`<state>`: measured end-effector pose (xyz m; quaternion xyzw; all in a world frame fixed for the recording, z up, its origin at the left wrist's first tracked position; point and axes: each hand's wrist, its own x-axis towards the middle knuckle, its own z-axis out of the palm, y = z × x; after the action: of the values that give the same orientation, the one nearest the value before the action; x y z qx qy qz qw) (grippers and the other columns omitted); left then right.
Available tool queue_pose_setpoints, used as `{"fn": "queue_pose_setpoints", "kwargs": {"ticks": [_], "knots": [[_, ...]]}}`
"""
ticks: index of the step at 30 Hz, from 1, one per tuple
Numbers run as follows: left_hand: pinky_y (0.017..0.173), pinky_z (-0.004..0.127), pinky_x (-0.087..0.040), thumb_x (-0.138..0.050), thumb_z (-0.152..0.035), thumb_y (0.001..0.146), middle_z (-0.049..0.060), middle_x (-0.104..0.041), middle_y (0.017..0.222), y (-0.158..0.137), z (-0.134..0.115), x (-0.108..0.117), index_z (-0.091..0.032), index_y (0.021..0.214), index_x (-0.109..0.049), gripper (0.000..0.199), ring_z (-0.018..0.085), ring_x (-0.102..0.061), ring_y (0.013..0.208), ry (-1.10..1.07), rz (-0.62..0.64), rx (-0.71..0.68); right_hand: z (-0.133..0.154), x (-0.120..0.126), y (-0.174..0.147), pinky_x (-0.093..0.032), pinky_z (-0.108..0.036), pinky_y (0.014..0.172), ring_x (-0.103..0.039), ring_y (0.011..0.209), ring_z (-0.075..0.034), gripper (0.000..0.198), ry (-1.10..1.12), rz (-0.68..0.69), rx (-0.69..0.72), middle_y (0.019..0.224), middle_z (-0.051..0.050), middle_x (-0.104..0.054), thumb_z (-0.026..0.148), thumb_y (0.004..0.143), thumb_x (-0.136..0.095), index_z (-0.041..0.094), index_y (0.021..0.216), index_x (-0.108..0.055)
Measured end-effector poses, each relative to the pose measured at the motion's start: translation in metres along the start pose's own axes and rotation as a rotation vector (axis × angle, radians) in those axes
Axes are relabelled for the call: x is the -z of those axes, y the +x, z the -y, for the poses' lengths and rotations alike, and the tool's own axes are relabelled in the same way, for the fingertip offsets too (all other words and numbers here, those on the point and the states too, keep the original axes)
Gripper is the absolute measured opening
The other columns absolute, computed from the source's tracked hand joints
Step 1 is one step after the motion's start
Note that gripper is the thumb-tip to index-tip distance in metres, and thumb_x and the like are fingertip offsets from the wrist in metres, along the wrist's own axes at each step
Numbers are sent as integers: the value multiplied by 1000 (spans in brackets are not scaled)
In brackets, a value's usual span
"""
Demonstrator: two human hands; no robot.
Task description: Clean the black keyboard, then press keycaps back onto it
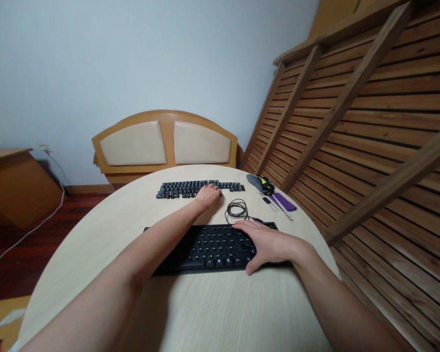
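Note:
A black keyboard [216,247] lies on the round table near me, most of its keycaps off and a few left along the front row. My right hand [266,242] spans its right end, thumb at the front edge and fingers at the back edge, gripping it. Beyond it, loose black keycaps [181,188] are laid out in rows like a keyboard. My left hand [209,195] reaches over to these rows with its fingers curled down among the keycaps; whatever the fingertips hold is hidden. My left forearm covers the keyboard's left part.
A coiled black cable [236,209] lies behind the keyboard. At the table's right edge are a grey and yellow item [260,184], a purple strip [285,201] and a thin rod [281,206]. Wooden slats [370,142] lean on the right; a headboard [170,117] stands behind the table [95,244].

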<state>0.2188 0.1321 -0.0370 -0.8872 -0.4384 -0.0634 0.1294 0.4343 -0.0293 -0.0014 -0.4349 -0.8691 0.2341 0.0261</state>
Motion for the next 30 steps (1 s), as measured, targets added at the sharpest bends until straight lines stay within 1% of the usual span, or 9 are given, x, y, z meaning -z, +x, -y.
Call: {"fn": "queue_pose_setpoints", "kwargs": {"ticks": [6, 12, 16, 19, 21, 23, 25, 28, 30], "knots": [[94, 40, -46, -49, -15, 96, 16, -70, 109, 4, -10, -4, -11, 104, -71, 24, 30, -59, 113, -62, -10, 37, -1, 1, -1, -25, -47, 120, -30, 144, -37, 114, -16, 22, -13, 155, -18, -38, 51, 51, -89, 12, 148, -43], [92, 34, -49, -55, -13, 92, 13, -71, 110, -6, -25, 17, -14, 110, -70, 23, 25, -65, 106, -194, -58, 110, 0, 2, -2, -26, -50, 119, -30, 144, -38, 111, -6, 9, 1, 155, -17, -39, 53, 52, -88, 16, 147, -44], [89, 28, -51, -58, -19, 93, 7, -72, 116, -34, -38, 40, -18, 117, -68, 26, 21, -67, 105, -328, -105, 115, 1, 2, -2, -24, -49, 120, -31, 144, -37, 114, -27, 14, -5, 155, -17, -39, 55, 51, -89, 15, 148, -43], [81, 24, -53, -63, -25, 91, 3, -76, 107, -65, -50, 52, -21, 115, -71, 25, 17, -71, 91, -449, -84, 70, 0, 2, -1, -24, -48, 120, -29, 145, -36, 117, -40, 23, -17, 157, -18, -36, 57, 51, -89, 13, 149, -42], [78, 26, -53, -65, -24, 89, 3, -77, 100, -87, -57, 54, -20, 111, -74, 24, 19, -71, 85, -694, -34, 46, 0, 3, -1, -27, -48, 119, -32, 144, -37, 117, -34, 7, -18, 156, -18, -38, 59, 50, -88, 14, 149, -42], [77, 28, -53, -67, -22, 86, 2, -78, 98, -105, -62, 53, -19, 107, -76, 23, 20, -72, 84, -897, 51, 23, 0, 3, 0, -33, -48, 114, -40, 138, -36, 109, -10, -27, 9, 149, -15, -48, 61, 53, -87, 18, 145, -47], [78, 29, -54, -68, -23, 85, 3, -78, 98, -118, -67, 50, -19, 105, -77, 23, 21, -72, 86, -1028, 119, 41, 2, 5, 1, -40, -46, 108, -50, 129, -34, 90, 24, -81, 51, 138, -12, -58, 60, 62, -84, 22, 138, -54], [79, 28, -52, -66, -25, 86, 2, -78, 100, -127, -70, 47, -19, 106, -77, 24, 21, -71, 87, -1121, 151, 75, 7, 7, 4, -45, -42, 98, -60, 115, -30, 56, 75, -148, 112, 124, -10, -67, 50, 79, -74, 22, 126, -64], [77, 28, -51, -65, -26, 88, 2, -78, 99, -130, -71, 47, -19, 107, -77, 24, 20, -70, 86, -1168, 162, 87, 8, 8, 6, -48, -38, 91, -65, 104, -26, 37, 116, -143, 147, 114, -8, -71, 42, 86, -68, 21, 117, -69]]}}
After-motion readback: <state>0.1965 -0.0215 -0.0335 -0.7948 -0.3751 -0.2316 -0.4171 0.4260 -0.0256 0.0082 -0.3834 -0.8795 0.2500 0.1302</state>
